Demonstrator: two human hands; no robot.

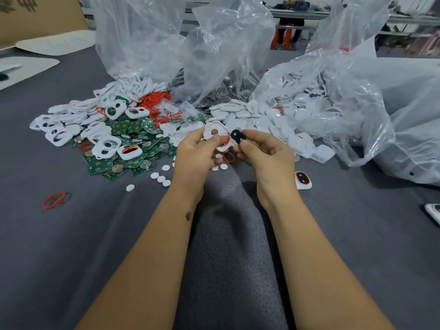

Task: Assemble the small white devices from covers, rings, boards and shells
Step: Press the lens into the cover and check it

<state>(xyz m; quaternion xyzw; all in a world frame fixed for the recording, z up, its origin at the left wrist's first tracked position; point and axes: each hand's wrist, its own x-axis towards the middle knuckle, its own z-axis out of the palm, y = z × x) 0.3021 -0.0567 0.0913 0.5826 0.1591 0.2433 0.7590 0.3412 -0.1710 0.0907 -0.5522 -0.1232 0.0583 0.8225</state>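
My left hand (pixel 195 153) grips a white cover (pixel 217 133) with a round hole and a red ring along its edge, held tilted above the grey cloth. My right hand (pixel 264 151) pinches a small black oval piece (pixel 237 136) right beside the cover's right edge. A loose red ring (pixel 228 157) lies on the cloth just below and between both hands. Behind them lie heaps of white covers (pixel 104 141), green boards (pixel 133 136), red rings (pixel 154 98) and white shells (pixel 238 113).
Small white discs (pixel 160 178) are scattered left of my left wrist. A red ring (pixel 54 199) lies alone at the left. An assembled device (pixel 302 179) sits right of my right wrist, another (pixel 433 211) at the right edge. Clear plastic bags (pixel 333 98) stand behind.
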